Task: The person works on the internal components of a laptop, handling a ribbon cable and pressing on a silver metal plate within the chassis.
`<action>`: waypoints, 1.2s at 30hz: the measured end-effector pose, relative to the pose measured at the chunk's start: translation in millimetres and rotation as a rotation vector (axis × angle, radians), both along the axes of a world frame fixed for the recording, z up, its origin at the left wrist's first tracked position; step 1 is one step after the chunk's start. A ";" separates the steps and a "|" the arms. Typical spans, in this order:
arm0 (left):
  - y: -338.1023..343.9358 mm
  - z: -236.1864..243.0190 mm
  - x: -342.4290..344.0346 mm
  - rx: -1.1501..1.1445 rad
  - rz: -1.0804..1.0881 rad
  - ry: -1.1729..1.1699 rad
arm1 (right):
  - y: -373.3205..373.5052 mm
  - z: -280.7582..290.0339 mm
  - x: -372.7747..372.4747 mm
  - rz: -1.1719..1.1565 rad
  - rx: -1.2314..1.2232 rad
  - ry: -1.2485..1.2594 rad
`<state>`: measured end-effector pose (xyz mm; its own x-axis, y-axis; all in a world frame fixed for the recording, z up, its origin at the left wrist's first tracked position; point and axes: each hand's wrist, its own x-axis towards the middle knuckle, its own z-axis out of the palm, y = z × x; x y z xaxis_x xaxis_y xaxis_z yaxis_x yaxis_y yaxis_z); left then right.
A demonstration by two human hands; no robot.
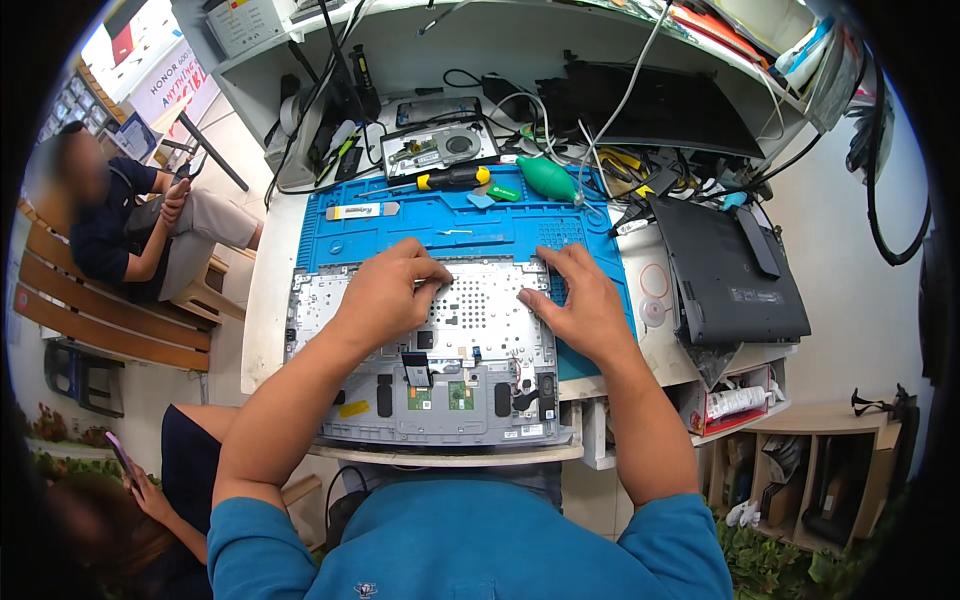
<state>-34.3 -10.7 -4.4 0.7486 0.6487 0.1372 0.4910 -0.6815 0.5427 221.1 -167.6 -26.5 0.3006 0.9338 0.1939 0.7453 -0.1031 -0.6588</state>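
An opened laptop housing (pixel 497 361) lies in front of me, with a silvery perforated metal plate, a grey touchpad assembly (pixel 475 395) and a short upright dark ribbon (pixel 416 368). My left hand (pixel 390 290) is over the middle of the metal plate, fingertips pinched down at it; anything between them is too small to make out. My right hand (pixel 578 305) rests at the plate's right edge, thumb and fingers apart. A blue repair mat (pixel 380 229) lies under the housing, with a yellow-black screwdriver (pixel 452 178) and a green air blower (pixel 545 178) near its back.
A closed dark laptop (pixel 740 285) is at the right, a cluttered shelf unit (pixel 420 45) behind, with a black screen (pixel 660 110) and cables. A seated person (pixel 140 220) on a bench is at the left; another person holding a phone (pixel 130 455) is at lower left.
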 end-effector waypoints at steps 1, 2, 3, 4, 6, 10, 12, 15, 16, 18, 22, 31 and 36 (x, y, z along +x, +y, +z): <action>-0.6 -0.8 0.2 0.002 0.005 -0.014 | -0.5 -0.1 0.2 0.000 0.005 -0.003; -0.8 -1.3 -0.1 0.005 0.012 -0.027 | -0.5 -0.1 0.0 -0.001 0.007 -0.002; -1.2 -1.2 0.0 0.010 0.012 -0.027 | -0.6 0.3 -0.2 -0.003 0.008 -0.001; -1.8 -0.6 0.5 0.016 0.011 -0.028 | -0.6 0.5 -0.4 -0.004 0.010 0.000; -3.1 0.4 0.8 0.028 0.017 -0.014 | -0.3 -0.4 -0.5 -0.002 0.010 0.001; -5.0 -0.7 3.5 0.057 0.025 0.008 | -0.4 0.0 -1.2 -0.007 0.006 -0.007; -8.4 -5.3 3.8 0.100 0.031 0.007 | -0.3 0.5 -2.6 -0.007 -0.003 -0.021; -13.0 -14.6 2.9 0.179 0.036 0.003 | -1.4 -0.4 -3.2 -0.003 0.006 -0.043; -12.1 -15.5 2.4 0.185 0.031 0.003 | -1.5 -0.7 -3.5 -0.001 0.012 -0.050; -9.7 -14.8 1.9 0.185 0.008 0.014 | -0.6 3.1 -5.8 -0.002 -0.013 -0.031; 7.4 -8.6 4.7 0.187 -0.094 0.056 | -1.4 1.5 -4.6 -0.007 -0.004 -0.064; 24.7 -9.1 0.7 0.227 -0.210 0.078 | -0.8 1.9 -7.3 -0.013 -0.016 -0.064; 31.1 -9.6 -0.6 0.227 -0.245 0.048 | -0.4 2.1 -7.8 -0.013 -0.022 -0.060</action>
<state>-34.9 20.4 -14.0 0.8877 0.4052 0.2185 0.3185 -0.8833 0.3440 213.3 -168.1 -24.4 0.3007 0.9343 0.1917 0.7822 -0.1266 -0.6100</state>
